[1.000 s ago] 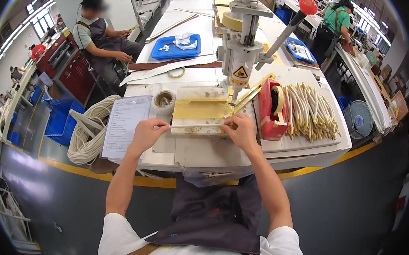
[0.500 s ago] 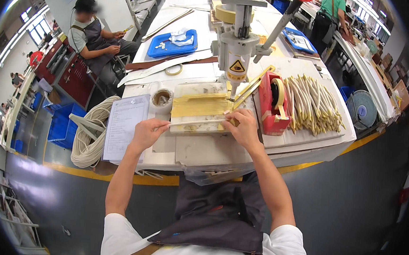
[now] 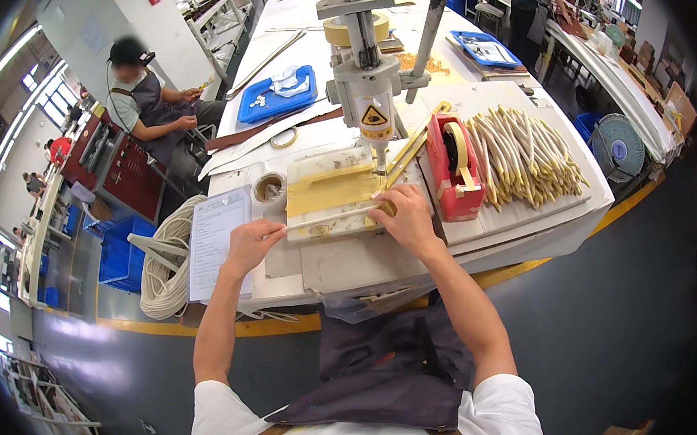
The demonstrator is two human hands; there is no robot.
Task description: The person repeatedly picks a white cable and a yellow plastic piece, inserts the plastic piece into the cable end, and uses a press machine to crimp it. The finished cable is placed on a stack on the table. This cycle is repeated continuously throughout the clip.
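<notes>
While the person leans over the pale work surface (image 3: 345, 270), both hands share one thin cream-coloured rod (image 3: 328, 217) that lies across the front edge of a flat yellow-taped jig board (image 3: 330, 190); its long axis runs left to right, rising slightly toward the right; the left hand (image 3: 251, 241) pinches the rod's left end, fingers closed on it, while the right hand (image 3: 403, 216) is closed over the right end, just below the tip of the grey metal press head (image 3: 372, 110) with its yellow warning label. So the rod lies between the two hands, and the right hand is the nearer to the press tip; whether the rod's end touches that tip I cannot tell, since the knuckles cover it. Just beside the right hand stands a red plastic tape dispenser (image 3: 451, 166), and beyond it a loose heap of similar cream rods (image 3: 527, 153), matt and slightly curved. Near the left hand lie a printed paper sheet (image 3: 216, 240) and a small roll of brown tape (image 3: 269, 187); a coil of white cord (image 3: 169, 265) hangs off the surface's left edge. Another person (image 3: 150, 107) sits well apart at the far left.
</notes>
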